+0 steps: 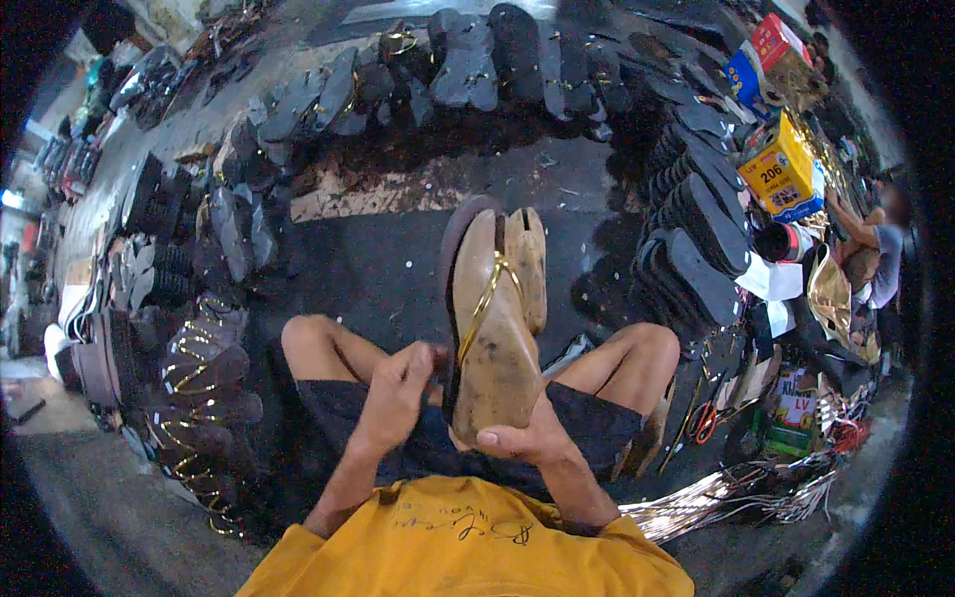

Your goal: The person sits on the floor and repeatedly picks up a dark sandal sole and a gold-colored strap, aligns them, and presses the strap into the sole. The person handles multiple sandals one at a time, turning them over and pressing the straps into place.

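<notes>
Above my lap, a wooden shoe last (502, 373) stands with its toe end pointing away from me. A flip-flop's dark sole (460, 249) lies along its left side, and a thin gold strap (485, 298) crosses the last's face from the toe slot down to the left edge. My right hand (519, 438) grips the heel end, thumb over the front. Beside the sole's left edge, my left hand (400, 386) is closed; whatever its fingers hold is hidden. Another wooden last piece (527, 259) shows behind the toe on the right.
Stacked dark soles (696, 224) stand to the right, and more soles (463, 70) line the far side. Gold-strapped sandals (199, 398) are piled at left. Red-handled scissors (705, 422), silvery strips (696, 502) and a yellow box (781, 169) lie right. Another person (875, 239) sits at far right.
</notes>
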The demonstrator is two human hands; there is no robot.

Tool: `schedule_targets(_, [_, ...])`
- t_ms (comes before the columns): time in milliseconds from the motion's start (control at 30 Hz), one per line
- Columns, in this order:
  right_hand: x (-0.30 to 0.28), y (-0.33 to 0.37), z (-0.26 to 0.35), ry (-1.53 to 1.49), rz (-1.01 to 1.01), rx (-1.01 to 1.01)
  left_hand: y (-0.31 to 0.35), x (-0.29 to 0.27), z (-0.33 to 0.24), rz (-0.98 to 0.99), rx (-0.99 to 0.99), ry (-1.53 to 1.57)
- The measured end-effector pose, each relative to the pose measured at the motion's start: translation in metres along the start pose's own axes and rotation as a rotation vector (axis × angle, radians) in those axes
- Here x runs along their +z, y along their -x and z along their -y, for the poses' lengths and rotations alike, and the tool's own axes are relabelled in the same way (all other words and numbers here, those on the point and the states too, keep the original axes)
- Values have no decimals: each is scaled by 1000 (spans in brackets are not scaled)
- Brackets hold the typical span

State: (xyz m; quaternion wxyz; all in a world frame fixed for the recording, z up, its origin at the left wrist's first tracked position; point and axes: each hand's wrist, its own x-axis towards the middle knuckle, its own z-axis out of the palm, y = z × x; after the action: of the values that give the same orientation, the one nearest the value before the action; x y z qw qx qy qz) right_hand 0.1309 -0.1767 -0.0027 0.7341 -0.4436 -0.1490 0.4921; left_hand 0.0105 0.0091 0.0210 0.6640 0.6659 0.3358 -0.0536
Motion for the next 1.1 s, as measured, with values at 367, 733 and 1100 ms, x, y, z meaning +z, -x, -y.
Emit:
schedule_targets(367, [36,16,42,-81,-16,94,13,42,47,-138,90,835])
schedule_targets(733, [10,-26,-17,481,-85,-312,-27,47,55,-115,227,492])
schedule_targets(1100, [-3,-34,-21,380,-107,-154,-63,36,21,76,-105,847])
